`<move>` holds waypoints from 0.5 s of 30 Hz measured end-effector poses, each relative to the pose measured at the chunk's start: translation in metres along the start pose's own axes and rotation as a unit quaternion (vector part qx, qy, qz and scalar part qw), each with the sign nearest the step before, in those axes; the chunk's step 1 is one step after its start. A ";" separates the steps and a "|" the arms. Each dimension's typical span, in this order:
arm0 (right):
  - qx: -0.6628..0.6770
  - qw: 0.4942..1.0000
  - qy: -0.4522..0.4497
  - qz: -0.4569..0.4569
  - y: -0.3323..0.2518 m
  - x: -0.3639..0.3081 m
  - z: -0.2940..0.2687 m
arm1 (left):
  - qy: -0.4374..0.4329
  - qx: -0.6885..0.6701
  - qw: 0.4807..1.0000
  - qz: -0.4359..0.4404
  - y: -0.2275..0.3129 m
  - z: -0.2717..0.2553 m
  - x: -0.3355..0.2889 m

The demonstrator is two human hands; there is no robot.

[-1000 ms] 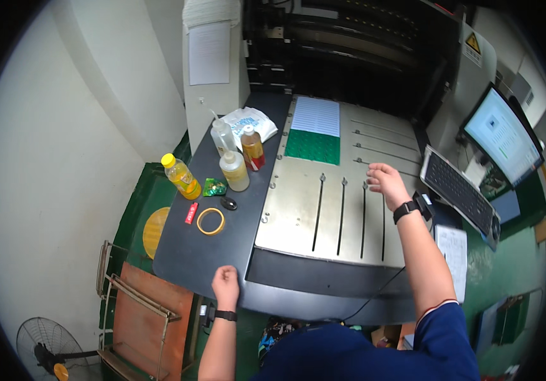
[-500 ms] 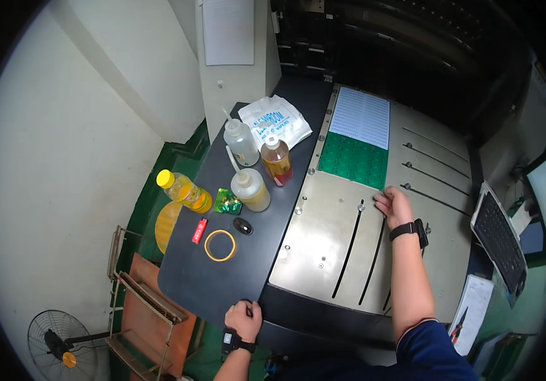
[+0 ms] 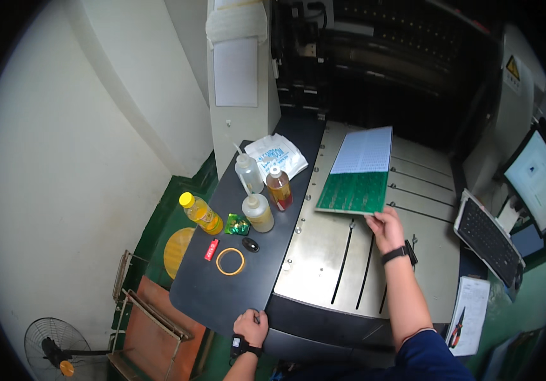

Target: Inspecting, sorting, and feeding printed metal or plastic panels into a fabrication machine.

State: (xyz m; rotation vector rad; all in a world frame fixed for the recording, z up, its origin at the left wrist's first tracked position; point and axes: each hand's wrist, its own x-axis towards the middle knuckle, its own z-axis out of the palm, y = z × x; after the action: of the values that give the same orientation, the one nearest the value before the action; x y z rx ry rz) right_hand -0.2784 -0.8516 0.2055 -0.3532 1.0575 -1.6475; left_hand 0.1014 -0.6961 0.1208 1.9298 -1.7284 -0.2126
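Note:
My right hand (image 3: 387,230) pinches the near right corner of a green circuit board panel (image 3: 353,192), fingers and thumb closed on its edge. That near edge is tilted up off the slotted metal bed plate (image 3: 314,257). A sheet of white printed paper (image 3: 363,151) covers the far half of the panel. My left hand (image 3: 252,326) is curled at the front corner of the dark side table (image 3: 222,303). A small dark thing shows between its fingers, too little of it to name.
On the side table stand two squeeze bottles (image 3: 258,214), a brown-liquid bottle (image 3: 279,189) and a yellow-capped bottle (image 3: 203,214). Wipes (image 3: 277,157), a tape roll (image 3: 230,261) and a red lighter-like object (image 3: 211,249) lie near. A keyboard (image 3: 487,241) and pliers (image 3: 456,329) are at right.
My right hand has taken hold of the panel's near corner and raised that edge, with the paper still on top. The whole view has shifted; my left hand remains at the table corner.

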 end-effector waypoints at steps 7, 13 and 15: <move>0.078 0.995 -0.039 -0.039 -0.068 -0.185 -0.044 | 0.000 -0.033 0.999 0.000 -0.006 -0.007 -0.002; 0.064 0.993 -0.042 -0.093 -0.083 -0.324 -0.092 | -0.111 -0.308 0.935 -0.139 0.029 -0.009 -0.004; 0.067 0.990 -0.022 -0.118 -0.080 -0.362 -0.114 | -0.269 -0.592 0.746 -0.147 0.071 -0.025 -0.013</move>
State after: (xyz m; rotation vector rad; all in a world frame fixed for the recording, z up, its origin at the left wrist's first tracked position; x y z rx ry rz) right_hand -0.2758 -0.4772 0.3051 -0.4368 0.8913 -1.9018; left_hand 0.0485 -0.6795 0.1730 1.1129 -0.9881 -1.6637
